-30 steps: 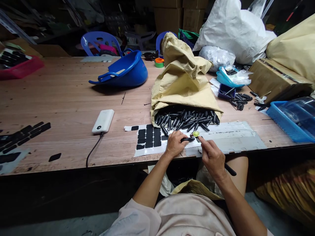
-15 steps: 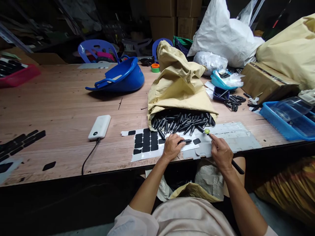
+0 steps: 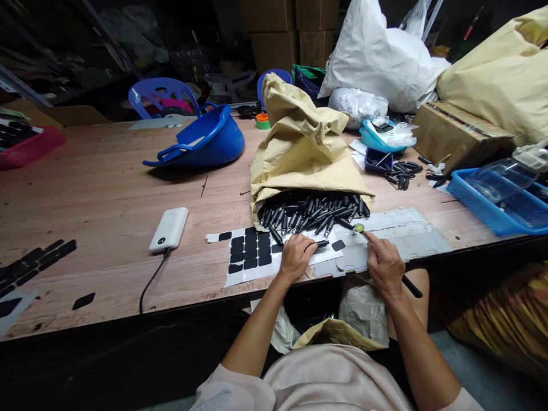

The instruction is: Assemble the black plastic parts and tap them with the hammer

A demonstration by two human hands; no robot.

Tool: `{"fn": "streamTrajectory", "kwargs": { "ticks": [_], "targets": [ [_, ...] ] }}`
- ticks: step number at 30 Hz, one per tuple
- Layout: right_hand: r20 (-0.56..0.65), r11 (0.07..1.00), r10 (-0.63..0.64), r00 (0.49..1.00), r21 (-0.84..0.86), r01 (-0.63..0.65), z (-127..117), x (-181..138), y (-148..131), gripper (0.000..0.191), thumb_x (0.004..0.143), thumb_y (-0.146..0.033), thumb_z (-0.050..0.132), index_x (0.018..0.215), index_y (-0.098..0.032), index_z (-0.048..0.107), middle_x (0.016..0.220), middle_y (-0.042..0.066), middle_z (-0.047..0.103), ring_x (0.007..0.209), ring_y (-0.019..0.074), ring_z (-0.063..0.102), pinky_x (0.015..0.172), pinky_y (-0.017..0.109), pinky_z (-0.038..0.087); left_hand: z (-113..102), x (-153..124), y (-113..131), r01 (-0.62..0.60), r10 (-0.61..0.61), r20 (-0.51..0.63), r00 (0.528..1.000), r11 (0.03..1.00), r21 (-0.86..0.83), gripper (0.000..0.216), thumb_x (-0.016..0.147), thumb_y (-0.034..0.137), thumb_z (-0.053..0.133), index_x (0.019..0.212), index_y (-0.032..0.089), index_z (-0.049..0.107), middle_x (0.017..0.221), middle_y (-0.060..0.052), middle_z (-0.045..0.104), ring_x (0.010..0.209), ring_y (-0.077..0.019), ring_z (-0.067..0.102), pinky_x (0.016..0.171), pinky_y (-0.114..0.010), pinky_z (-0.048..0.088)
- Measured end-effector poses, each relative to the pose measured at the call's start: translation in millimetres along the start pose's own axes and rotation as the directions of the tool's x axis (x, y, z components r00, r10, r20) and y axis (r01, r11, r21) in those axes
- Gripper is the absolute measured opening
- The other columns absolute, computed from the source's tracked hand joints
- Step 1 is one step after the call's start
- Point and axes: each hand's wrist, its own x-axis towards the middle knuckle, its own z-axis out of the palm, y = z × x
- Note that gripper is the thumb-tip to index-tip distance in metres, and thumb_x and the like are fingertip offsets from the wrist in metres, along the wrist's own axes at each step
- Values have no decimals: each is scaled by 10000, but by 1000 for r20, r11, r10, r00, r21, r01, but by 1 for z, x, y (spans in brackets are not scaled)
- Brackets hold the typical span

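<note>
My left hand (image 3: 296,256) rests on a white sheet (image 3: 244,278) at the table's front edge. Its fingers are closed on a slim black plastic piece (image 3: 323,244) that points to the right. In my right hand (image 3: 385,262) is a small hammer with a round yellow-green head (image 3: 358,228) and a black handle (image 3: 411,286). The head is held above the grey board (image 3: 398,251), to the right of the black piece. Rounded black pads (image 3: 250,251) are stuck in rows on the sheet. Many similar black pieces (image 3: 312,214) spill from the open mouth of a tan sack (image 3: 306,162).
A white power bank (image 3: 169,228) with a black cable lies to the left. Farther back a blue basin (image 3: 214,140) is tipped over. To the right are a blue basket (image 3: 492,211), a cardboard box (image 3: 462,134) and a small dark blue tray (image 3: 378,161).
The camera view has shifted slightly, so the table contents appear a little farther left. Both hands keep nearly the same pose, still holding the black piece and the hammer.
</note>
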Motion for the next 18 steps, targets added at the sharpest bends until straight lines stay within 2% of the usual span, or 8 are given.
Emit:
{"fn": "streamTrajectory", "kwargs": {
  "ticks": [5,10,13,16,18],
  "targets": [
    [-32,996,85,996,-13,-85,2,4,9,376,1021,-265,496,1256,-234,787,923,64,754,844,197,610,830,332,375,0,-1,2,3,-2,-6,1000,1000,22,323,1079,320,483,973,238,776,984,-43,685,988,-216,574,918,-372,421],
    [-18,979,205,979,-7,-205,2,7,14,407,994,-282,504,1300,-231,767,1009,85,770,859,212,603,784,331,379,-3,0,4,-24,24,-28,999,1000,5,345,1086,325,475,913,233,759,953,-38,683,964,-211,568,892,-368,414],
    [0,966,256,967,41,-256,1,10,17,421,982,-287,501,1308,-231,762,1088,88,782,904,217,632,780,321,407,-6,-9,9,-151,150,-19,988,988,-33,324,1080,324,504,922,229,770,964,-45,699,969,-211,572,901,-380,414],
    [11,954,296,955,58,-296,1,12,20,427,973,-303,502,1304,-233,763,1098,85,790,921,220,649,765,314,417,-4,-34,17,-340,342,29,939,939,-58,283,1066,362,557,958,231,783,1057,-59,716,1017,-214,583,946,-396,423],
    [15,953,298,954,44,-299,2,13,20,433,976,-315,499,1311,-235,761,1094,83,792,911,220,648,755,315,413,3,-55,22,-402,404,56,913,914,-46,236,1043,380,608,987,228,780,1134,-68,714,1064,-223,586,977,-405,431]
  ]
}}
